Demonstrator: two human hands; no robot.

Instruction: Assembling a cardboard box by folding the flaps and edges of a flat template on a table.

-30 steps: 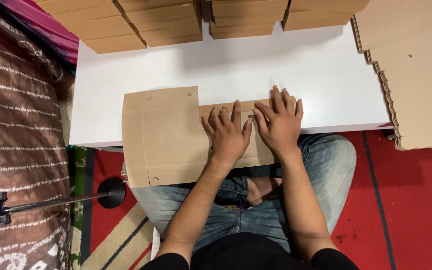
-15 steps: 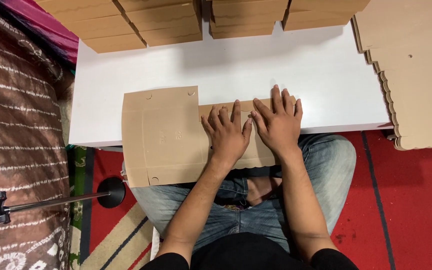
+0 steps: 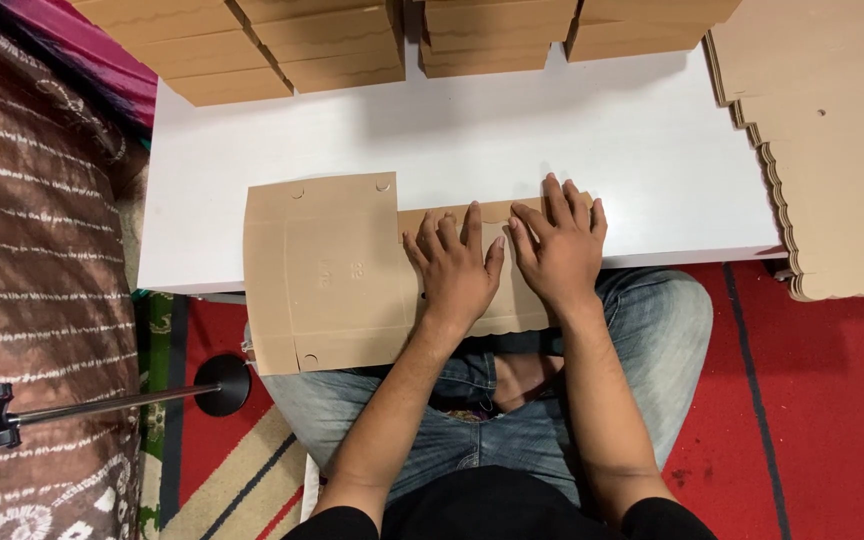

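White table [image 3: 592,130]: both hands [image 3: 457,265] [image 3: 557,250] flat on tan cardboard blank [image 3: 317,270]

A home workspace for box assembly: cardboard stacks [image 3: 332,45] on a low white table [image 3: 592,140] over a red rug [image 3: 812,400].

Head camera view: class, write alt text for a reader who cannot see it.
Both hands, left hand and right hand, press flat on a die-cut cardboard sheet at the edge of a white table. Folded cardboard boxes line the table's far side.
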